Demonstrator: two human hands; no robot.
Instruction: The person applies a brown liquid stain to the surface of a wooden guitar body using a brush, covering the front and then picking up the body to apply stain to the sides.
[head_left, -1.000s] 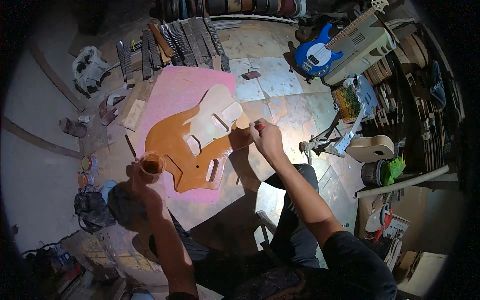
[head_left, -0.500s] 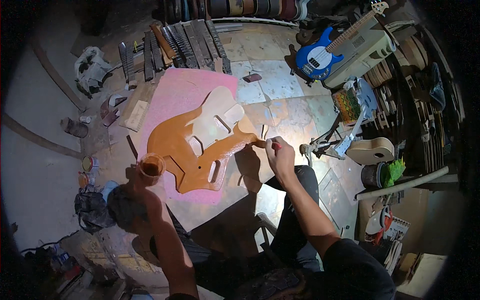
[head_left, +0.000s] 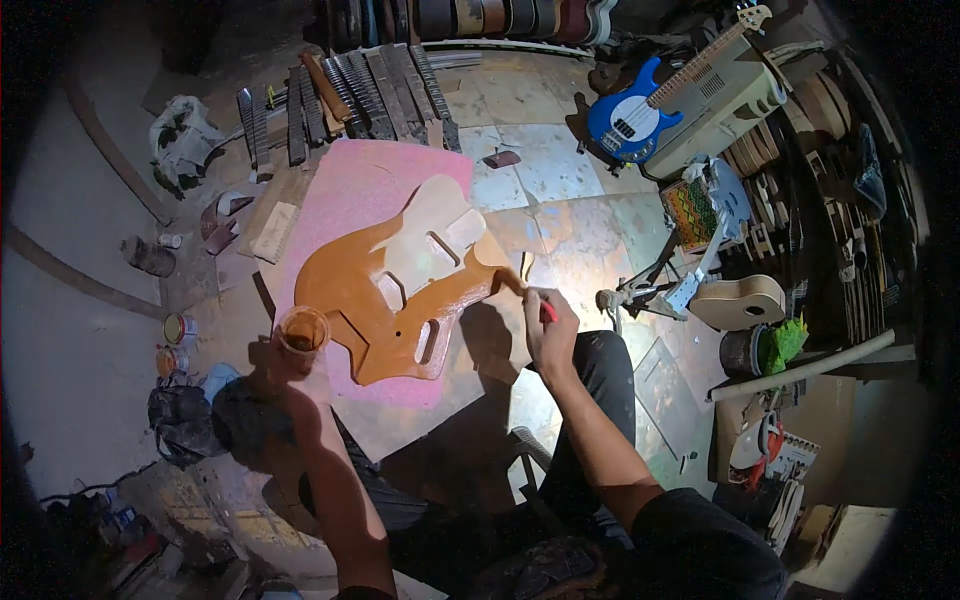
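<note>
A solid guitar body [head_left: 340,262] lies flat on a pink sheet [head_left: 350,175], part wet orange-brown and part bare pale cream at its upper side, with several routed cavities. My right hand [head_left: 553,340] is closed around a paintbrush [head_left: 548,312] with a red handle. The bristle end reaches the body's right edge, where the coat is orange-brown. Beside the body's lower left edge, my left hand [head_left: 298,378] holds a clear plastic cup [head_left: 304,328] containing orange-brown liquid. The cup hides part of the fingers.
Several fretted guitar necks [head_left: 370,95] lie beyond the sheet. A blue bass guitar [head_left: 630,115] leans at the far right, above a pale guitar body [head_left: 740,302] and a stand [head_left: 640,298]. Small cans [head_left: 180,328] and a dark bag [head_left: 183,420] sit at left.
My right hand has shifted slightly left and downward, and the brush has moved with it along the body's right edge. My left hand and the cup stay nearly still.
</note>
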